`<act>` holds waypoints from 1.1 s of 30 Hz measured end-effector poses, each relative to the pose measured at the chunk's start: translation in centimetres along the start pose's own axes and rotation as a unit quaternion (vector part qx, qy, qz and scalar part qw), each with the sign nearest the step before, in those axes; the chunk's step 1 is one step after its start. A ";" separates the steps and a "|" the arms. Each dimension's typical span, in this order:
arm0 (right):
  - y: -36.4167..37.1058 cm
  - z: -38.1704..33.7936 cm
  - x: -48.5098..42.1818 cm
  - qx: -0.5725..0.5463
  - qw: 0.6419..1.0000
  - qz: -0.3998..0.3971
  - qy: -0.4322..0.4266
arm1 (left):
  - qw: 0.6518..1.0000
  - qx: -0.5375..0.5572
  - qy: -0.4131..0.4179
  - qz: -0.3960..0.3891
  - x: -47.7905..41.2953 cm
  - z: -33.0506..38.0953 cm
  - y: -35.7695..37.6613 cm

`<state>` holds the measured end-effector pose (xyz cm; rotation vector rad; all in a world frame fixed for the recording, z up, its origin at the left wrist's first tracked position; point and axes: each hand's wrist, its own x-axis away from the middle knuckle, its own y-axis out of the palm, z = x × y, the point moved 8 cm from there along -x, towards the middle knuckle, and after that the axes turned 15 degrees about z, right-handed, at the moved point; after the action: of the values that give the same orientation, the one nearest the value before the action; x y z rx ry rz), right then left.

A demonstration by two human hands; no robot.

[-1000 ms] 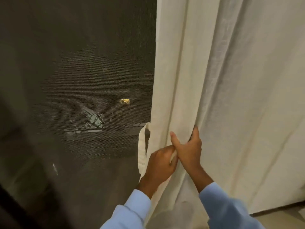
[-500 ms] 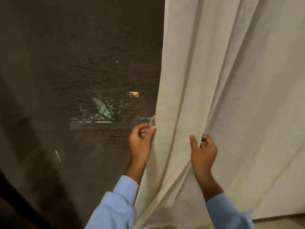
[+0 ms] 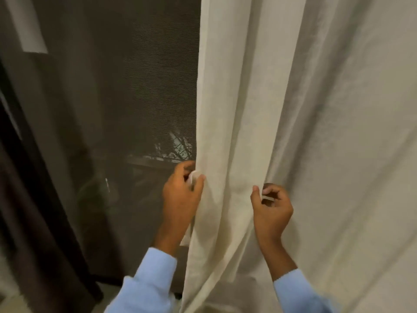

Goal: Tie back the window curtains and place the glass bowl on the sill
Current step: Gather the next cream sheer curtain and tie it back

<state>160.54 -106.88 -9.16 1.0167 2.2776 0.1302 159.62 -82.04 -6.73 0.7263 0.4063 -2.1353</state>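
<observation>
Left hand (image 3: 180, 199) and right hand (image 3: 270, 208) pinch tie ends (image 3: 193, 177) (cream curtain (image 3: 293, 109) between).

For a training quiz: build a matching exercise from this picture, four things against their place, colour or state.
1 left hand
2 right hand
3 curtain
4 window screen

A cream, hanging in folds
B dark mesh
C pinches a tie end at the curtain's left edge
D pinches a tie end among the folds

Pairs: 1-C, 2-D, 3-A, 4-B.

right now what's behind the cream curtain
Past the curtain edge, a dark mesh screen shows. The left hand and right hand each pinch an end of the pale tie; its middle and anything else behind the cloth is covered.
</observation>
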 end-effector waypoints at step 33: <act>3.4 -2.9 12.9 0.027 0.999 -0.034 -0.005 | 0.994 -0.021 0.074 -0.080 -0.2 -0.6 -8.3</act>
<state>154.59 -95.01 -12.33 0.9647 2.3141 0.0343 153.37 -76.56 -6.75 0.8560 0.6049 -2.2222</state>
